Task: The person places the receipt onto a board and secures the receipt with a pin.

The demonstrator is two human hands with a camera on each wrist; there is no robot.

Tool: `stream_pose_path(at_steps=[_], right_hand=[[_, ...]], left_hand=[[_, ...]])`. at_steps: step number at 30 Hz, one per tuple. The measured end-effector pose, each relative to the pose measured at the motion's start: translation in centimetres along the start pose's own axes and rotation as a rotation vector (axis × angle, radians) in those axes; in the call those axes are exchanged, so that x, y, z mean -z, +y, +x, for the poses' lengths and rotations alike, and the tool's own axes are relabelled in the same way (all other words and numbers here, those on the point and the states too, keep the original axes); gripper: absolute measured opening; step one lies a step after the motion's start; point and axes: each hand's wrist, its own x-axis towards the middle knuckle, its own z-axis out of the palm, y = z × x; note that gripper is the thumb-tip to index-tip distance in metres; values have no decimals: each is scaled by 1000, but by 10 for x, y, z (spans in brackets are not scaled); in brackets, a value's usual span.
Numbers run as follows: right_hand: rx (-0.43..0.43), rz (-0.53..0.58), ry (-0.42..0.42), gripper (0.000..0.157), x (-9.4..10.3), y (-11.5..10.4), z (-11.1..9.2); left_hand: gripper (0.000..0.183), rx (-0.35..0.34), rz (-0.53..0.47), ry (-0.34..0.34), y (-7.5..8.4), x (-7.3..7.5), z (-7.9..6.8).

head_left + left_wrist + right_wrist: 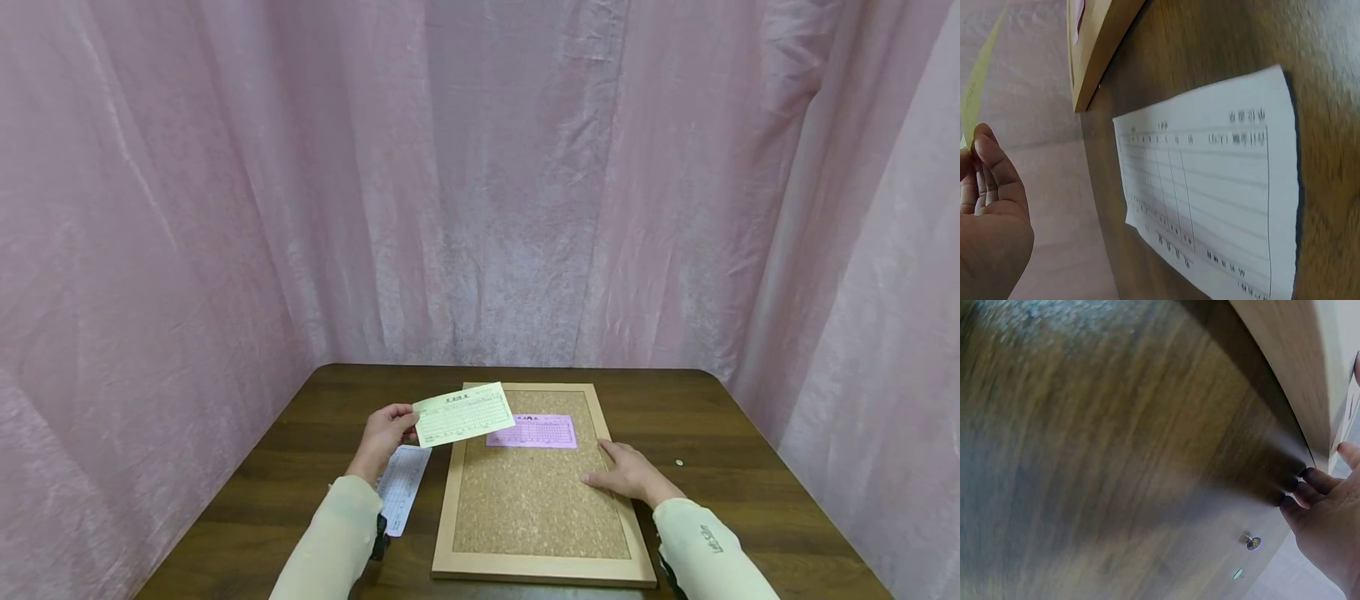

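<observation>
Between thumb and fingers, my left hand [387,435] pinches a pale green printed form [463,414] by its left end. The form is raised over the upper left of a wood-framed corkboard [540,508] and overlaps a purple form [534,432] lying on the cork. A white form [1204,181] lies on the table below my left hand, left of the board. My right hand [630,473] rests at the board's right edge. In the right wrist view, several of its fingertips [1286,501] are down beside the frame, while others are over the board.
Two thumbtacks lie on the brown wooden table [720,517] right of the board: a shiny one [1252,542] and a pale one [1238,574]. Pink curtains [517,183] hang behind the table and along both sides.
</observation>
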Motion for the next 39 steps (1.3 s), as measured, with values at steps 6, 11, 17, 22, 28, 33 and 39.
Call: stream_pose_path(at_steps=[6, 11, 17, 22, 28, 33, 39], right_hand=[[17, -12, 4, 89, 1, 0, -2], [29, -20, 7, 89, 2, 0, -4], [67, -34, 22, 86, 5, 2, -3], [89, -52, 44, 83, 7, 0, -2], [98, -71, 71, 81, 7, -6, -1], [136, -59, 99, 80, 7, -11, -1], [167, -58, 107, 78, 5, -16, -2]], left_hand=[[22, 22, 11, -23, -2, -13, 0], [19, 40, -4, -32, -7, -24, 2], [16, 54, -16, -53, -12, -33, 1], [16, 51, -19, -88, -14, -42, -2], [14, 50, -24, -120, -15, -55, -8], [13, 49, -55, -155, -20, -66, -11], [12, 41, -71, -198, -21, -74, -15]])
